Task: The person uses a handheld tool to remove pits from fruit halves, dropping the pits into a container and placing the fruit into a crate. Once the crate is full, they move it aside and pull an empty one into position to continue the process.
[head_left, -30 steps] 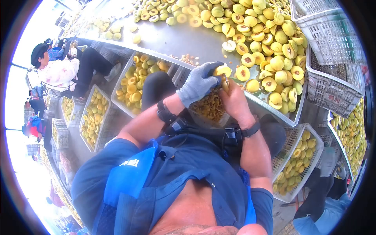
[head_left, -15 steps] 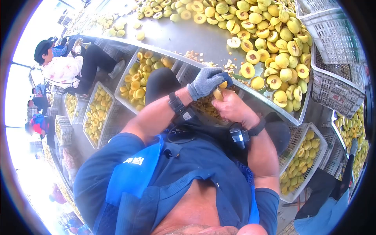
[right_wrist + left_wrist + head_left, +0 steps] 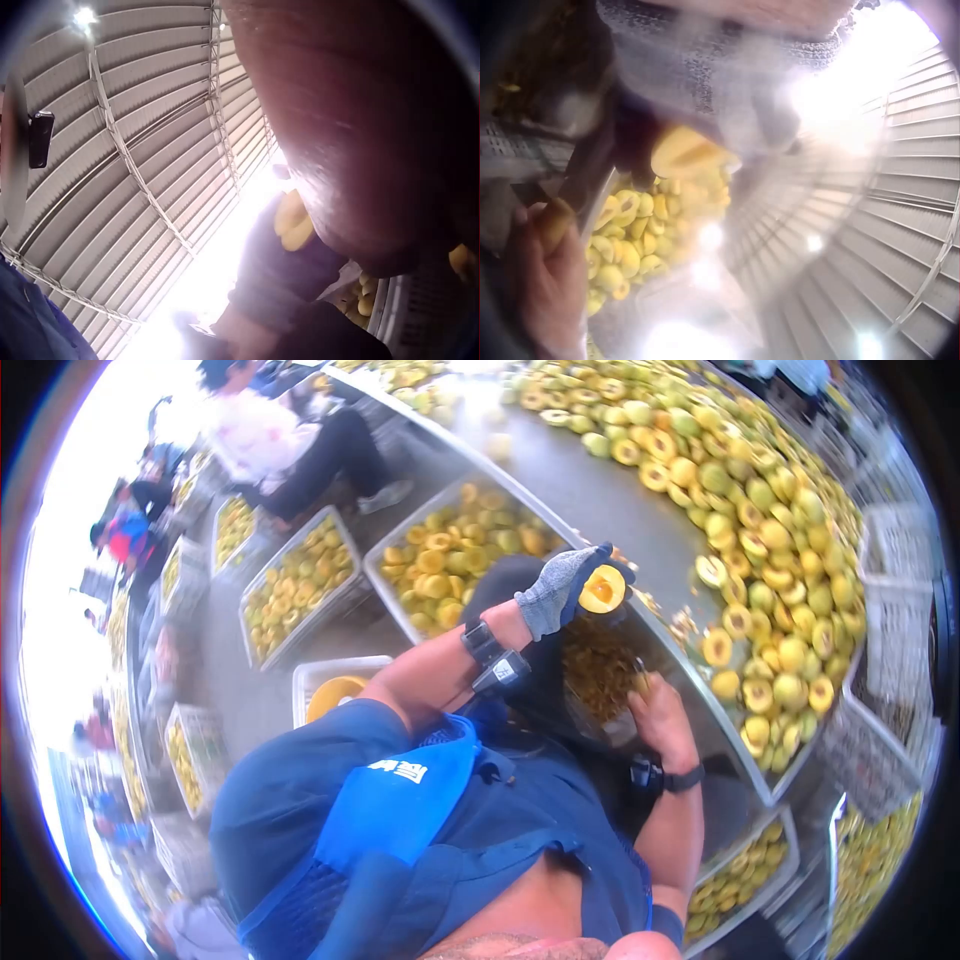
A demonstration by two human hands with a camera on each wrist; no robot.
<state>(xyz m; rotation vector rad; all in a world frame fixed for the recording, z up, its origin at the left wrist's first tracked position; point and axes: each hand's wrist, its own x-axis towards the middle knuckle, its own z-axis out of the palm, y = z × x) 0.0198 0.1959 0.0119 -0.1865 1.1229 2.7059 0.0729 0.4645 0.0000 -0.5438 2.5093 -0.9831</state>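
My left hand (image 3: 556,592), in a grey and dark blue glove, holds a yellow peach half (image 3: 602,591) near the metal table's edge, its hollowed cut face upward. The same peach half (image 3: 690,154) shows under the glove in the left wrist view. Lower and to the right, my bare right hand (image 3: 664,718) grips a small, narrow tool (image 3: 641,678); its exact kind I cannot tell. The hands are apart. Between them, lower down, sits a container of brown pits and scraps (image 3: 600,665).
The metal table (image 3: 560,470) carries a large heap of peach halves (image 3: 770,570). A crate (image 3: 378,565) of halves stands left of my knee, another crate (image 3: 788,850) at lower right. Stacked crates (image 3: 895,595) stand at far right. A seated person (image 3: 265,435) is at upper left.
My hands were together at a peach; now they are apart, the right hand lower with the tool. The left hand shows a hollowed peach half. The head view has turned and shifted.
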